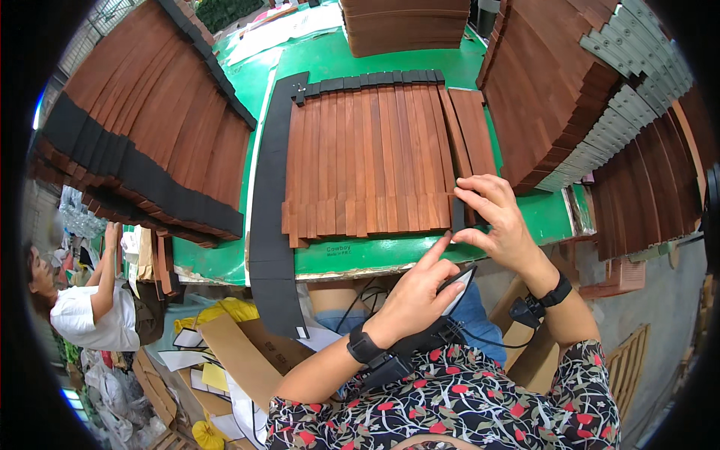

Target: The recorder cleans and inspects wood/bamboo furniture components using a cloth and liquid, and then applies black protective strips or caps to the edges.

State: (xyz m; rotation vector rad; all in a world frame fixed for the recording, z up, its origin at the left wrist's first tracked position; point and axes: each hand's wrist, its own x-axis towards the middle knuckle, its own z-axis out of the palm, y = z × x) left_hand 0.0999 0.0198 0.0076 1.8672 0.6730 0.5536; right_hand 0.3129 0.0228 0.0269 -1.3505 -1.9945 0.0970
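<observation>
A row of reddish-brown wooden slats (pixel 367 142) lies side by side on the green table, with black strips over their far ends. At the row's right side, a small black strip (pixel 458 214) sits at the near end of a slat. My right hand (pixel 495 217) holds this strip between thumb and fingers, the thumb at its lower end. My left hand (pixel 424 292) has its index finger stretched out, its tip touching near the strip's lower end. The left thumb stands apart from it and the other fingers curl. A long black sheet (pixel 271 195) lies left of the row.
Tall stacks of slats stand at left (pixel 150 112) and right (pixel 547 90), with another stack (pixel 405 26) at the back. The green table's (pixel 360 259) near edge runs before me. Cardboard boxes (pixel 240 352) lie below, and a person (pixel 94 307) in white is at far left.
</observation>
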